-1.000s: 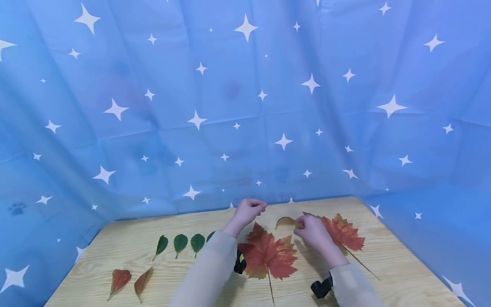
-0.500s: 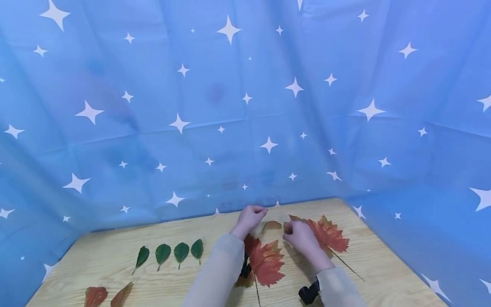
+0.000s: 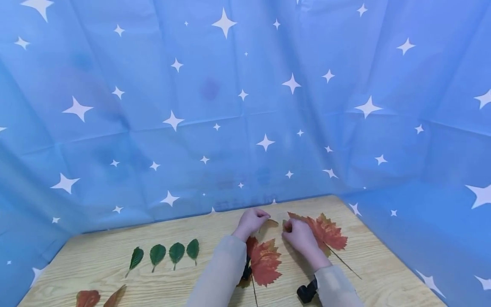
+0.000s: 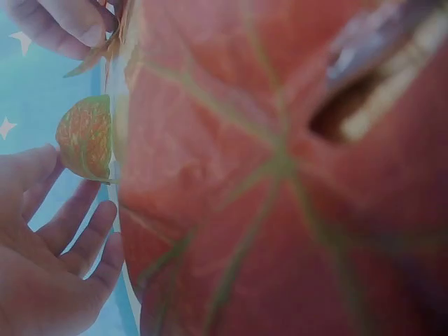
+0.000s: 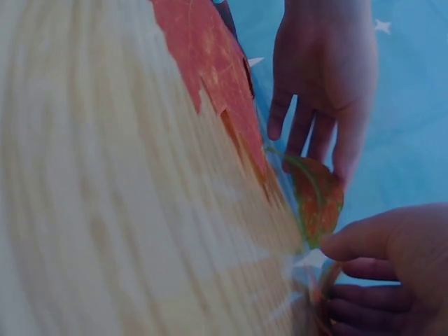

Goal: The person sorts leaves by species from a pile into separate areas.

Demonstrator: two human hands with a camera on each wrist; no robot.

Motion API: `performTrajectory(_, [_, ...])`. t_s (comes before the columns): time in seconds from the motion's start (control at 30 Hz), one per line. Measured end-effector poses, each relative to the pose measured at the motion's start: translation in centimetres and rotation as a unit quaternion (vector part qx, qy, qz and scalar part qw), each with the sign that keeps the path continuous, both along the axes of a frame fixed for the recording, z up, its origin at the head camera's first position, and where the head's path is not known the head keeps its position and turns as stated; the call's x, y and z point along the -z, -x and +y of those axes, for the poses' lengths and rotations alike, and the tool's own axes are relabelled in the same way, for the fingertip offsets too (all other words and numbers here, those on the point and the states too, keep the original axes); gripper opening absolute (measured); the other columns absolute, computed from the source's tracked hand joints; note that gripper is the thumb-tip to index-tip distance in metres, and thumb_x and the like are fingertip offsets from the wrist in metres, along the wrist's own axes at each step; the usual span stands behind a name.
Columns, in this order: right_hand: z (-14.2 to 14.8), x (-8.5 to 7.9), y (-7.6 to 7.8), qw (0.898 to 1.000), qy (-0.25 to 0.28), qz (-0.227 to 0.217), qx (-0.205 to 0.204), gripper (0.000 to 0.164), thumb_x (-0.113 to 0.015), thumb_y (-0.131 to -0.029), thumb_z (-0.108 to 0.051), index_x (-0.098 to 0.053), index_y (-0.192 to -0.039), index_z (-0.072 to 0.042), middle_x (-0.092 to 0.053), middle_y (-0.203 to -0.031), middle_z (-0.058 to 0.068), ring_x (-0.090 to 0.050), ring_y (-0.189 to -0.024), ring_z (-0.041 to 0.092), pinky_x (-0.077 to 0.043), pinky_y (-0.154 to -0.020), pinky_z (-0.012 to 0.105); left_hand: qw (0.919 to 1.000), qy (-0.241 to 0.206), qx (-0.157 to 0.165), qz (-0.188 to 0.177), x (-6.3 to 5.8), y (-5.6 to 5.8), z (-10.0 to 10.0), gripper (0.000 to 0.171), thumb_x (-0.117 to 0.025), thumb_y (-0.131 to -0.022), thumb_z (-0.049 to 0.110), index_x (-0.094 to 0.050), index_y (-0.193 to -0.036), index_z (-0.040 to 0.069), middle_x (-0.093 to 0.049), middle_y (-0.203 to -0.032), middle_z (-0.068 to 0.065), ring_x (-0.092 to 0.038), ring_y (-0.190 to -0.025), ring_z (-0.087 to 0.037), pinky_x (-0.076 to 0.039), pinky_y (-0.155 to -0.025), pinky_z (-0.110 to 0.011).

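Note:
Between the two hands, a small orange-green leaf stands at the back of the table. My left hand pinches its left edge between thumb and finger; the leaf shows its veined face in the left wrist view. My right hand holds a second small brownish leaf with curled fingers, mostly hidden by them. One large red maple leaf lies below my left hand, partly covered by the sleeve. Another red maple leaf lies just right of my right hand.
Several small green leaves form a row on the left of the wooden table. Two reddish-brown leaves lie at the front left. A blue star-patterned curtain hangs behind the table's back edge.
The right hand has let go of the first small leaf and drawn back, with a second leaf now showing at its fingers. The left hand has come down onto the first. The head view has shifted right.

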State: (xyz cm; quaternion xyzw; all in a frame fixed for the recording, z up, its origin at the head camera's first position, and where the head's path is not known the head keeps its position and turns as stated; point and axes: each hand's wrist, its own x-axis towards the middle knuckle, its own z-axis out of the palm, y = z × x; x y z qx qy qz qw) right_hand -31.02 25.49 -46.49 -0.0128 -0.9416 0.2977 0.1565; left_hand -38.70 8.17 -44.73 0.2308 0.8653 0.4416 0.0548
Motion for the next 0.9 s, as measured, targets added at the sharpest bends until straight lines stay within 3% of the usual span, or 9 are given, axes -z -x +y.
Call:
performTrajectory(0.33, [0.4, 0.1, -0.2, 1.0, 0.009, -0.005, 0.004, 0.017, -0.074, -0.079, -0.002, -0.067, -0.095, -0.003, -0.065, -0.087, 0.005, -0.061, -0.08, 0.021, -0.051, -0.073, 0.042, 0.9992, 0.011, 0.036, -0.011, -0.3, -0.7, 0.6, 0.015, -0.064, -0.094, 0.015, -0.078, -0.097, 0.009, -0.068, -0.091, 0.001, -0.055, -0.066, -0.012, -0.047, -0.063, -0.029])
performTrajectory(0.53, [0.5, 0.3, 0.3, 1.0, 0.009, -0.003, 0.007, 0.016, -0.075, -0.077, 0.0, -0.068, -0.09, -0.003, -0.064, -0.084, 0.005, -0.061, -0.08, 0.021, -0.051, -0.073, 0.043, 0.9986, 0.029, 0.044, 0.004, 0.0, -0.6, 1.0, 0.011, -0.068, -0.09, 0.009, -0.077, -0.097, 0.01, -0.069, -0.093, 0.002, -0.062, -0.085, -0.014, -0.051, -0.076, -0.031])
performTrajectory(0.73, [0.7, 0.5, 0.4, 1.0, -0.002, 0.001, 0.012, 0.01, -0.072, -0.079, 0.001, -0.07, -0.088, -0.003, -0.065, -0.081, 0.005, -0.062, -0.077, 0.022, -0.052, -0.072, 0.043, 0.9975, 0.044, 0.055, 0.007, 0.0, -0.7, 1.1, 0.026, -0.07, -0.089, 0.007, -0.071, -0.115, 0.007, -0.068, -0.107, -0.007, -0.062, -0.099, -0.023, -0.051, -0.083, -0.036])
performTrajectory(0.9, [0.9, 0.5, 0.3, 1.0, -0.011, -0.001, 0.011, 0.009, -0.068, -0.083, 0.001, -0.073, -0.089, -0.003, -0.068, -0.084, 0.006, -0.063, -0.075, 0.022, -0.052, -0.068, 0.042, 0.9973, 0.053, 0.052, 0.003, 0.1, -0.8, 1.0, 0.033, -0.072, -0.087, 0.007, -0.069, -0.12, 0.007, -0.066, -0.112, -0.009, -0.061, -0.104, -0.025, -0.05, -0.087, -0.038])
